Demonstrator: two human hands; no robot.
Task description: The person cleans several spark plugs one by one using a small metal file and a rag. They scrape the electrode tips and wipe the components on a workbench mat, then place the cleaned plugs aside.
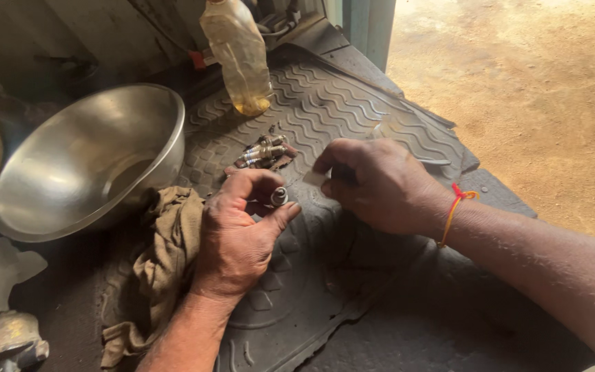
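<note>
My left hand (242,231) grips a small metal spark plug (279,196) between thumb and fingers, its threaded end showing. Close to its right, my right hand (373,182) pinches a small pale strip (317,178), maybe abrasive paper, near the plug's tip. A red and orange thread (457,207) is tied round the right wrist. Both hands rest over a black ribbed rubber mat (352,103). A few more spark plugs (264,151) lie on the mat just beyond the hands.
A large steel bowl (87,162) stands at the left. A brown rag (163,262) lies beside my left wrist. A plastic bottle with yellowish liquid (239,55) leans at the back. Sandy ground (538,89) lies beyond the mat's right edge.
</note>
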